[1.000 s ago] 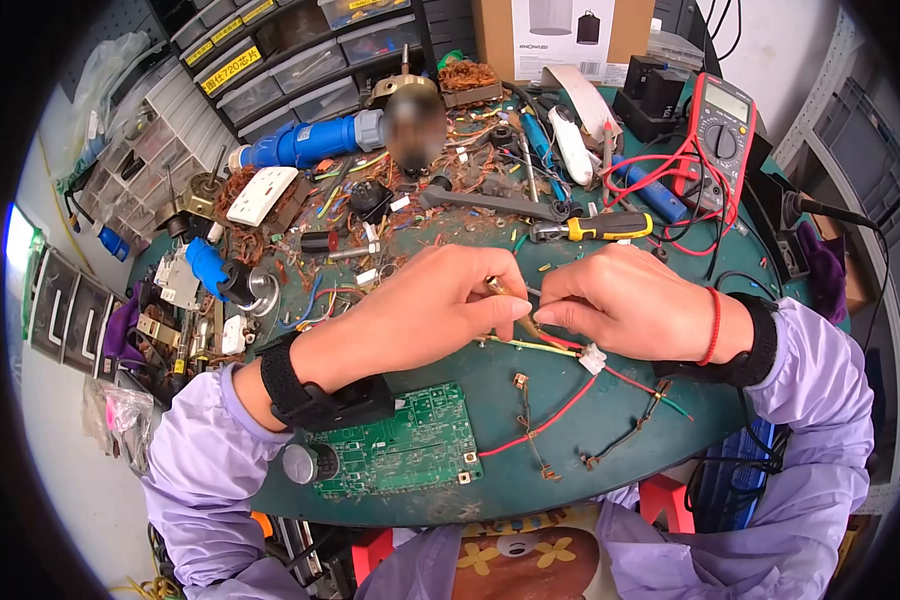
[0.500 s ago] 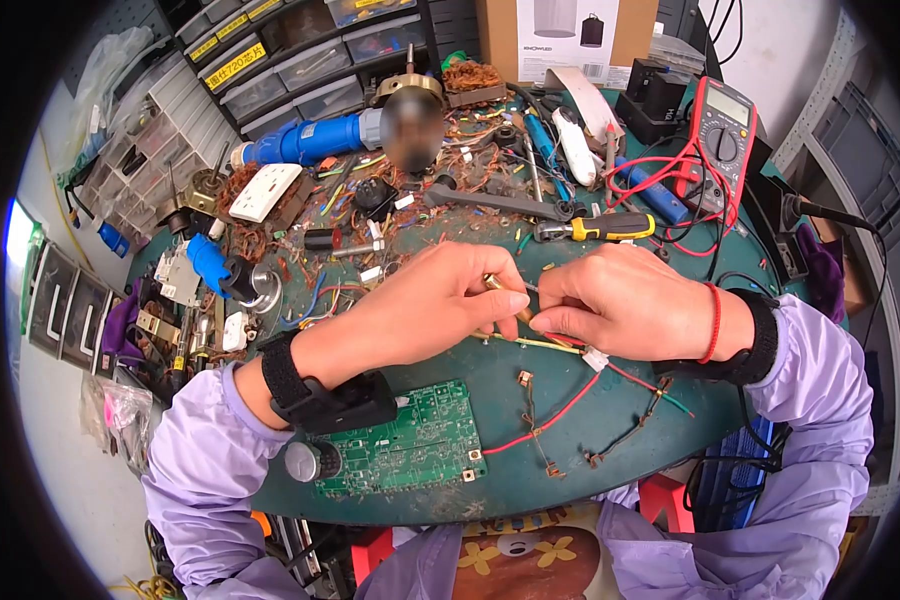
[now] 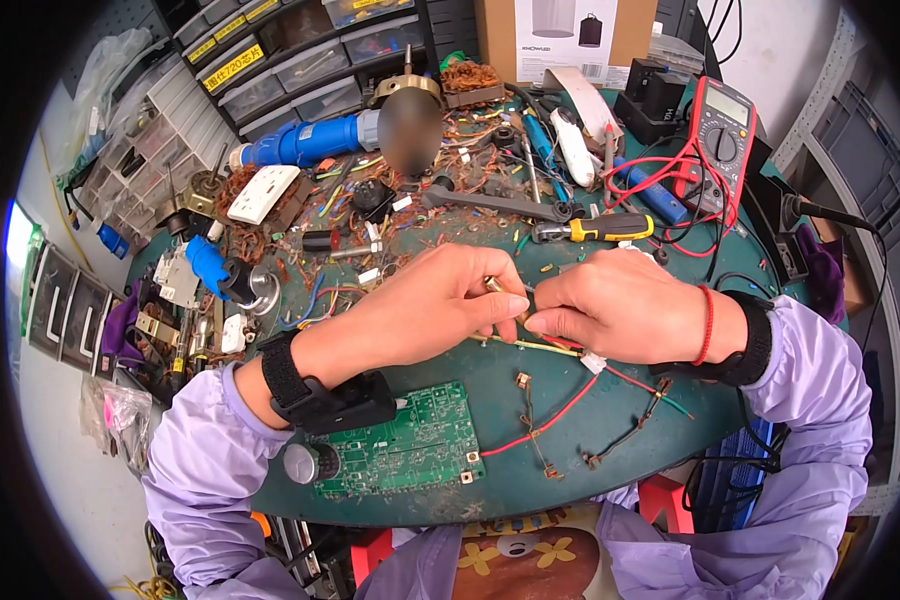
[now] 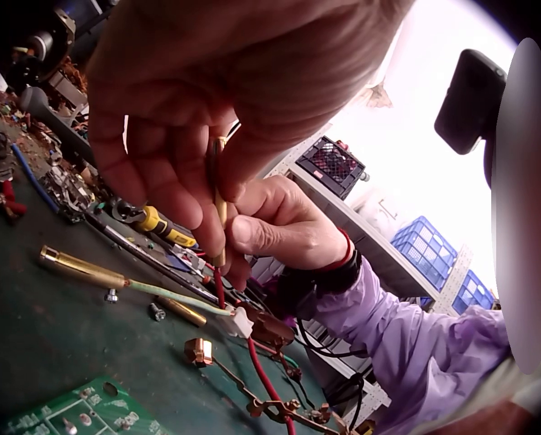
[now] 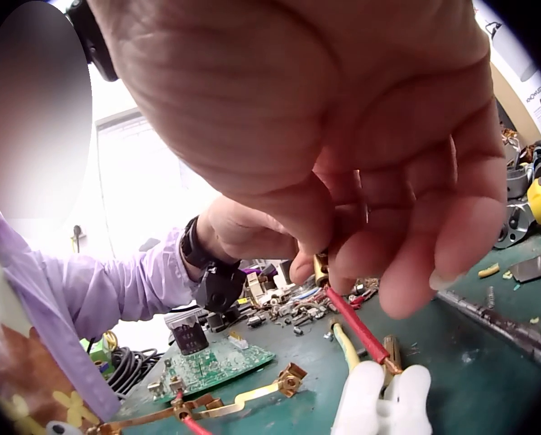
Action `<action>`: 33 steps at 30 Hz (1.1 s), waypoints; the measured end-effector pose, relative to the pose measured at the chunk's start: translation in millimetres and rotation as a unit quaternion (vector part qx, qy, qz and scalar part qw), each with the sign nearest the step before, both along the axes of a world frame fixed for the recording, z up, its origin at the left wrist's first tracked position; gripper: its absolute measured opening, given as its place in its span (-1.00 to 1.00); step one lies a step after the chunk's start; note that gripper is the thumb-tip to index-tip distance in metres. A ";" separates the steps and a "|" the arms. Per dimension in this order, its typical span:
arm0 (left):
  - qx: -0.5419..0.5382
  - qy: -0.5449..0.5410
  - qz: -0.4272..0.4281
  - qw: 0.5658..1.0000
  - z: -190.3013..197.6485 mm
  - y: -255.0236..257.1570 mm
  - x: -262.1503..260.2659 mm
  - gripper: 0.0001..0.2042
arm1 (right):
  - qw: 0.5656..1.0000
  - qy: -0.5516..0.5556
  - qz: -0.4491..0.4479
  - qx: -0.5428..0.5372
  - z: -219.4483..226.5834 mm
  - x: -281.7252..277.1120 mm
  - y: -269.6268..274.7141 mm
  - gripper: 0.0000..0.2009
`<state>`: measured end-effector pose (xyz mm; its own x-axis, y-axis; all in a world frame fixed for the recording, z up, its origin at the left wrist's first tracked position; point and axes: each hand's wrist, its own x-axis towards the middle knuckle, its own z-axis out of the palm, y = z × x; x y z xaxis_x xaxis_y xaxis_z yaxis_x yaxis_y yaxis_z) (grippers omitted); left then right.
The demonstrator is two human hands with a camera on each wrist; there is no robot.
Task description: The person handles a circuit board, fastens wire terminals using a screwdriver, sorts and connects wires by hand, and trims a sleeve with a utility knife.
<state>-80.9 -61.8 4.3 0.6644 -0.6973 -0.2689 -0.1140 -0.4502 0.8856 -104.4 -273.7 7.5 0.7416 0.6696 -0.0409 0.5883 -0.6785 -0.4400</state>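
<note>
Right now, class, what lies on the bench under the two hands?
Under the left hand and right hand, a yellow-green wire and a red wire run to a white connector on the green bench. The hands cover whatever lies directly beneath the palms.

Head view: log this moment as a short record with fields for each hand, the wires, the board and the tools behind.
left hand: pinches a small brass pin
right hand: grips the same brass pin from the other side
wires: red wire and yellow wire run to a white plug on the green table
board: green circuit board near the left wrist
tools behind: yellow-handled screwdriver, red meter
</note>
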 end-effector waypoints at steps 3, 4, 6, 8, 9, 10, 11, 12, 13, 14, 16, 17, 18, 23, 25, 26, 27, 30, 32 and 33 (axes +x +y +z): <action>0.009 0.004 -0.008 1.000 0.6 -1.2 0.0 -0.84 | 0.999 -0.015 0.018 0.034 -1.6 -1.3 0.1 -0.78; 0.009 0.004 -0.007 1.000 0.5 -0.9 0.0 -0.84 | 0.998 -0.027 0.028 0.044 -0.8 -1.7 0.3 -0.77; 0.012 -0.003 -0.005 1.000 0.3 -0.7 0.2 -0.85 | 0.999 -0.016 0.016 0.025 4.1 -1.9 1.8 -0.78; 0.014 0.000 -0.005 1.000 2.1 -0.4 0.4 -0.85 | 1.000 -0.005 0.004 0.007 9.7 -1.6 3.1 -0.78; 0.015 0.003 -0.005 1.000 2.7 -0.4 0.5 -0.85 | 1.000 0.020 -0.002 -0.013 12.4 -1.2 3.5 -0.79; 0.015 0.003 -0.005 1.000 1.7 -0.5 0.9 -0.85 | 0.998 0.044 -0.008 -0.033 13.6 -0.8 3.6 -0.81; 0.010 -0.001 -0.006 1.000 -0.2 -0.6 1.3 -0.85 | 0.998 0.044 -0.009 -0.033 10.5 0.0 3.5 -0.81; 0.005 -0.004 -0.008 1.000 -1.2 -0.7 1.5 -0.85 | 0.999 0.026 -0.003 -0.026 4.7 1.2 3.3 -0.80; 0.005 -0.004 -0.008 1.000 -1.2 -0.5 1.6 -0.85 | 1.000 0.009 0.004 -0.018 1.3 1.5 3.1 -0.79; 0.003 -0.005 -0.012 1.000 -1.2 -0.1 1.6 -0.85 | 1.000 0.009 0.004 -0.018 0.8 1.0 2.9 -0.79; 0.002 -0.005 -0.016 1.000 -0.8 -0.1 1.6 -0.85 | 0.999 -0.023 0.025 -0.003 -0.2 0.4 2.2 -0.76; 0.010 -0.012 -0.015 1.000 0.0 -0.4 1.3 -0.85 | 0.999 -0.022 0.025 -0.002 -0.5 0.4 1.7 -0.76; 0.018 -0.019 -0.014 1.000 0.6 -0.7 1.1 -0.85 | 0.999 -0.024 0.026 0.020 -0.2 0.5 1.0 -0.76; -0.004 -0.007 -0.014 1.000 -1.5 0.5 2.8 -0.85 | 0.998 0.042 -0.018 -0.036 12.9 0.3 3.0 -0.81; -0.010 -0.013 -0.017 1.000 -1.9 0.0 2.9 -0.85 | 1.000 0.011 0.002 -0.024 4.2 2.6 1.3 -0.83; -0.003 -0.011 -0.016 1.000 -0.5 -0.9 2.4 -0.85 | 1.000 0.011 0.002 -0.023 1.9 2.4 1.0 -0.83; 0.004 -0.009 -0.014 1.000 0.5 -1.4 2.1 -0.85 | 1.000 0.004 0.006 -0.009 0.0 1.8 0.9 -0.83; 0.013 -0.015 -0.018 1.000 1.0 -1.6 1.8 -0.86 | 1.000 -0.006 0.016 0.016 0.4 1.1 -0.3 -0.82; -0.017 -0.026 -0.007 0.999 -5.9 -1.5 1.8 -0.85 | 0.999 -0.009 0.021 0.027 3.9 0.6 -0.6 -0.81; -0.047 -0.037 0.005 0.998 -8.3 -1.3 1.8 -0.85 | 1.000 0.003 0.011 0.014 6.7 0.3 0.1 -0.82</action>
<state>-79.2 -63.1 -4.0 0.6868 -0.7106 -0.1526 -0.1768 -0.3669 0.9133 -104.1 -273.6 14.3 0.7264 0.6867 -0.0269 0.6001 -0.6530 -0.4620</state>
